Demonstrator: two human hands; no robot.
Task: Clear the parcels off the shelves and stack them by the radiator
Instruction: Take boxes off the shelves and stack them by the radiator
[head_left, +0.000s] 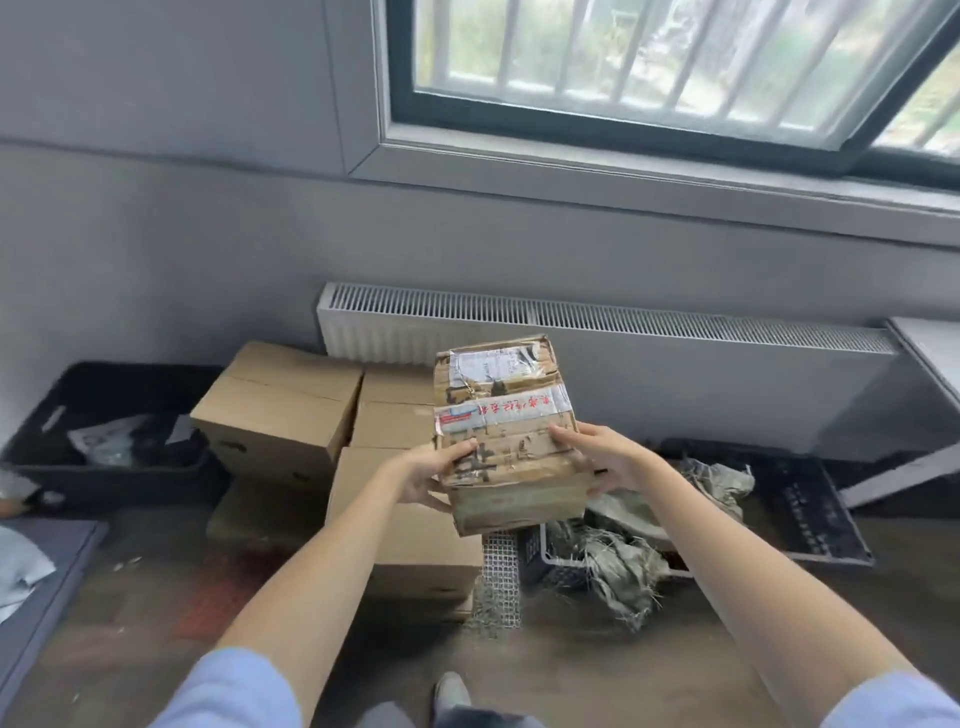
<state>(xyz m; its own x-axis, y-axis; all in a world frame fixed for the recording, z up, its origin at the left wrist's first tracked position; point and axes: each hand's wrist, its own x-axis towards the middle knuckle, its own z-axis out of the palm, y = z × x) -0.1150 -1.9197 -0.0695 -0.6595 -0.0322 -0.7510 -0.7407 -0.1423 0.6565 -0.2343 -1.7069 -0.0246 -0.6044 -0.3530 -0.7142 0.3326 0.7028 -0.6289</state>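
Note:
A worn cardboard parcel (501, 415), taped and labelled with red print, is held in the air between both hands. My left hand (426, 475) grips its near left corner, thumb on top. My right hand (597, 457) grips its near right side, thumb on top, fingers beneath. Below and behind it several plain brown boxes (280, 410) are stacked on the floor against the white radiator (675, 364). A large box (400, 525) lies directly under the parcel.
A black crate (104, 467) with odds and ends stands at the left. On the right are a black basket (550, 561) with crumpled packing, wire mesh (498, 577), and a black tray (810, 509). A window sits above. My shoe (452, 693) is on the floor.

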